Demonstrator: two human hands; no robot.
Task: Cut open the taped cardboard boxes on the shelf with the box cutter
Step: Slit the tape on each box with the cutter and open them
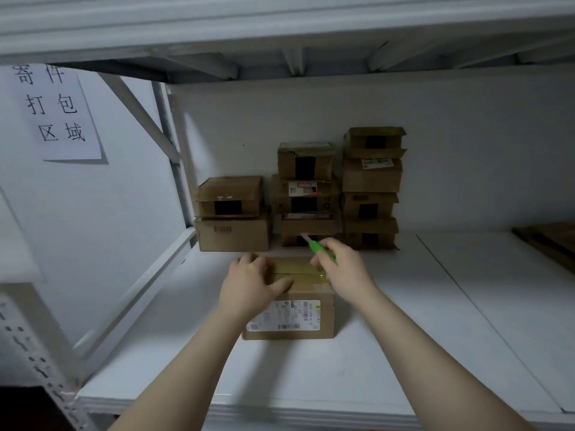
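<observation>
The box being worked on (292, 318) sits alone near the front of the white shelf (420, 337), well apart from the 3 stacks of boxes (308, 194) against the back wall, with its shipping label (286, 315) facing the person. The left hand (249, 284) lies flat on the left part of the lid, fingers straight and a little spread, pressing down without curling round anything. The right hand (340, 269) is wrapped tightly around the green box cutter (320, 251), whose pale tip points up and away over the far edge of the lid. A dark line (295, 272) runs across the top between the 2 hands (whether it is a finished slit or just the flap seam under tape, I cannot tell). The carton looks small and probably light, so it is likely to skate on the smooth shelf board unless held down. Its corners should be stiff, but the lid flaps will likely sag mid-span under pressure. The safest hold is a flat palm to 1 side of the seam, clear of the blade's path, with the cutter gripped around its slim plastic body.
</observation>
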